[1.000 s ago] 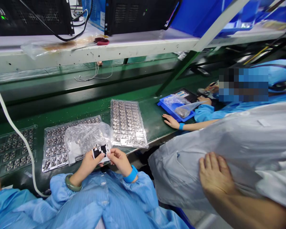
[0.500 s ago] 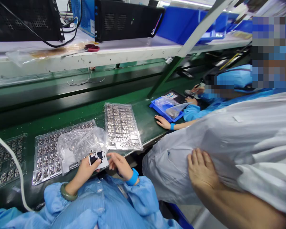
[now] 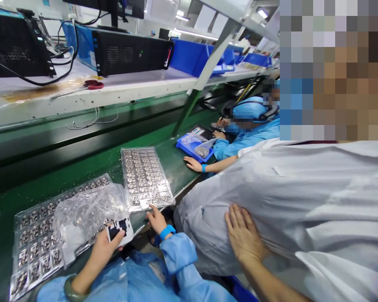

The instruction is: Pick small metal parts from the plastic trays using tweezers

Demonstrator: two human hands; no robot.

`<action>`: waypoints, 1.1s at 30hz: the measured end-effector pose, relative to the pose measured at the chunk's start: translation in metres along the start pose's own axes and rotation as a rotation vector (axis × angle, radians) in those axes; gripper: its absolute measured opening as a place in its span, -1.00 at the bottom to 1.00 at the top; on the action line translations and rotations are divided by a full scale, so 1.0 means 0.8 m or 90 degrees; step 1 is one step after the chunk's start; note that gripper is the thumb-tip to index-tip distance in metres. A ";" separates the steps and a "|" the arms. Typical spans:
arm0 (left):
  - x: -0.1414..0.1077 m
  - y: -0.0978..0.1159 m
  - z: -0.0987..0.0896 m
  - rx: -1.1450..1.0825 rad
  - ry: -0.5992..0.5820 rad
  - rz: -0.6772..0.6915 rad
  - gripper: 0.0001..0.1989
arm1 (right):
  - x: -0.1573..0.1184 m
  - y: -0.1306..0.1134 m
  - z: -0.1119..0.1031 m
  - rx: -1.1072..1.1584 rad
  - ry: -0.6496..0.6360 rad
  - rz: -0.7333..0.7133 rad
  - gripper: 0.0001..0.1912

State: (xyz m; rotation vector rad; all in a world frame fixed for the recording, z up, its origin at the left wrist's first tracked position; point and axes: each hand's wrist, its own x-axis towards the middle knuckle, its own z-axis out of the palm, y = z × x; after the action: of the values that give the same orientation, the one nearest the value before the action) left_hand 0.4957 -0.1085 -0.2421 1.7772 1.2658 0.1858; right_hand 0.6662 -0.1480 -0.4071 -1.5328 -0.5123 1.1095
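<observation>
Left hand [image 3: 104, 248] pinches a printed card [image 3: 119, 230] at seven o'clock; the half-open, empty right hand [image 3: 157, 221] nears a blister tray of metal parts [image 3: 144, 178] that a bump could spill.

Blister tray [image 3: 145, 178] on the conveyor belt [image 3: 173, 165], second blister tray [image 3: 34, 256] to its left and nearer; plastic bag [image 3: 88, 218] lying over the second tray. Printed card [image 3: 119, 230] in left hand [image 3: 102, 251], just beside the bag; right hand [image 3: 156, 220] just before the first tray's near edge. Shallow bin [image 3: 184, 147] farther along the belt. Behind the belt, shelf [image 3: 129, 86] bearing equipment cases [image 3: 129, 52] and scissors [image 3: 93, 84].
</observation>
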 end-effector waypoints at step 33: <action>0.022 0.029 0.018 -0.080 -0.094 -0.063 -0.42 | 0.001 0.015 0.026 0.027 -0.058 0.017 -0.45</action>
State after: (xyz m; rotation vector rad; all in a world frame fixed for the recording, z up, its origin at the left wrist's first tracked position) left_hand 0.5277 -0.1037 -0.2392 1.5876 1.2058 0.0752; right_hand 0.6459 -0.1401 -0.4167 -1.4607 -0.5293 1.2077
